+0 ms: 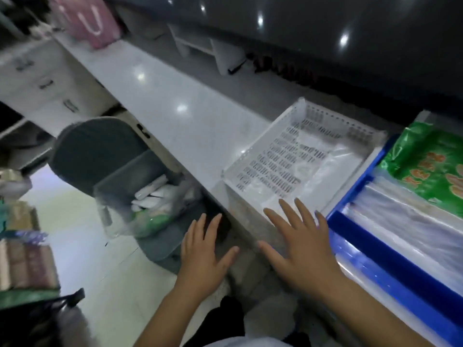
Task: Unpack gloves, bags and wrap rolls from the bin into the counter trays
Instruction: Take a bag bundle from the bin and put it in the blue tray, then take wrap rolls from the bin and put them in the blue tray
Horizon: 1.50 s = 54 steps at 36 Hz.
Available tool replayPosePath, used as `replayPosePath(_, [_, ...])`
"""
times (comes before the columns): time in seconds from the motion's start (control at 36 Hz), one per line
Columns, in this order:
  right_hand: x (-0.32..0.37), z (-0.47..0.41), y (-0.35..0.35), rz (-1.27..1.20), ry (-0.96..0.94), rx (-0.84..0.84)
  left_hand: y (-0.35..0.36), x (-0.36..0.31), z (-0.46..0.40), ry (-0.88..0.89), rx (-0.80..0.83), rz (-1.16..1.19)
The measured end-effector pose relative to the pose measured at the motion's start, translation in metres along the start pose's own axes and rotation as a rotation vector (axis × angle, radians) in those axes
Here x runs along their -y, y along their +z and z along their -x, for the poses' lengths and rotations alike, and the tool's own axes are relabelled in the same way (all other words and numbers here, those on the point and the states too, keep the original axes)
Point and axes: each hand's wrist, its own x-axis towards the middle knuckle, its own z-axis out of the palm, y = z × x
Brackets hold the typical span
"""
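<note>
A clear plastic bin (110, 209) rests on a grey chair (82, 149) below the counter, holding white rolls (150, 189) and a green packet (150, 221). On the counter stands a white slotted tray (250, 166) with a clear bag (323, 171) lying inside. To its right a blue tray (390, 261) holds clear wrap rolls (413, 211) and a green printed packet (426, 161). My left hand (203, 256) hovers with fingers spread, between the bin and the counter. My right hand (303, 246) is spread flat in front of the white tray's near edge. Both hands hold nothing.
The white counter (155, 96) runs from upper left toward the trays. White drawers (47, 83) stand at the left, and a pink bag (87, 18) sits at the counter's far end. Boxes and packets (25, 266) are stacked at the lower left on the pale floor.
</note>
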Motion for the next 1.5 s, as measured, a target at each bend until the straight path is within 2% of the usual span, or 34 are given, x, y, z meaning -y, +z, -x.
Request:
replayPosePath(0.25, [0.108,-0.06,0.053,0.06,-0.149,0.148,-0.044,0.118,-0.018,-0.151,-0.015,0.098])
replayPosePath(0.47, [0.193,-0.132,0.122,0.041,-0.064,0.216,-0.081,0.248,-0.047,-0.248,-0.021,0.078])
replayPosePath(0.58, [0.217,-0.154,0.157,0.077,-0.012,0.363,-0.089,0.295,-0.047,-0.314,0.023,0.098])
replayPosePath(0.67, [0.226,-0.168,0.171,0.125,-0.023,0.449,-0.087,0.32,-0.043,-0.349,0.041,0.145])
replayPosePath(0.94, [0.254,-0.26,0.216,0.18,-0.073,0.537,-0.076,0.373,-0.076,-0.482,0.247,0.241])
replayPosePath(1.14, [0.289,-0.367,0.259,0.196,-0.125,0.644,-0.108,0.417,-0.132,-0.567,0.297,0.123])
replayPosePath(1.28, [0.301,-0.433,0.28,0.203,-0.136,0.631,-0.115,0.445,-0.191,-0.544,0.359,0.026])
replayPosePath(1.42, [0.277,-0.451,0.302,0.284,-0.007,0.859,-0.113,0.46,-0.254,-0.473,0.423,-0.015])
replayPosePath(1.5, [0.258,-0.438,0.311,0.329,0.056,0.918,-0.104,0.465,-0.288,-0.406,0.477,-0.034])
